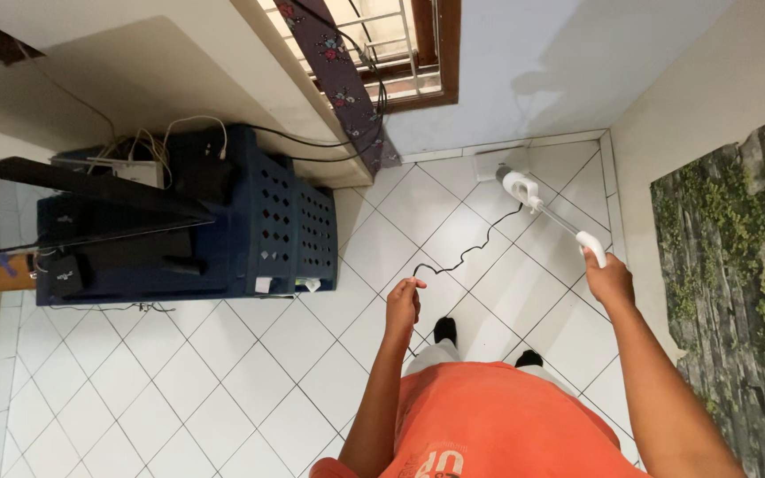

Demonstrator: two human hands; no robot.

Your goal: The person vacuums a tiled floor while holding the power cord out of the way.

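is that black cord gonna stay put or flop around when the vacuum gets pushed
The cord probably flops: it lies in loose waves on the tiles. It looks light, so the left hand pinching it could likely steer it. The vacuum, gripped by the right hand, would likely drag it along.

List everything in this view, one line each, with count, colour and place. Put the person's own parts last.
Stick vacuum: one, white, by the far wall, handle in the right hand.
Cord: one, black, running from the vacuum across the floor to the left hand.
Crate: one, dark blue with holes in its sides, on the floor at left.
Cables: several, white and black, on top of the crate.
Curtain: one, dark with flowers, hanging at the window.
Window: one, brown frame, top centre.
Floor tiles: many, white.
Wall covering: one, green and grey stone pattern, right.
Shirt: one, orange.
Feet: two, in black.
Left hand: holds the cord.
Right hand: grips the vacuum handle.
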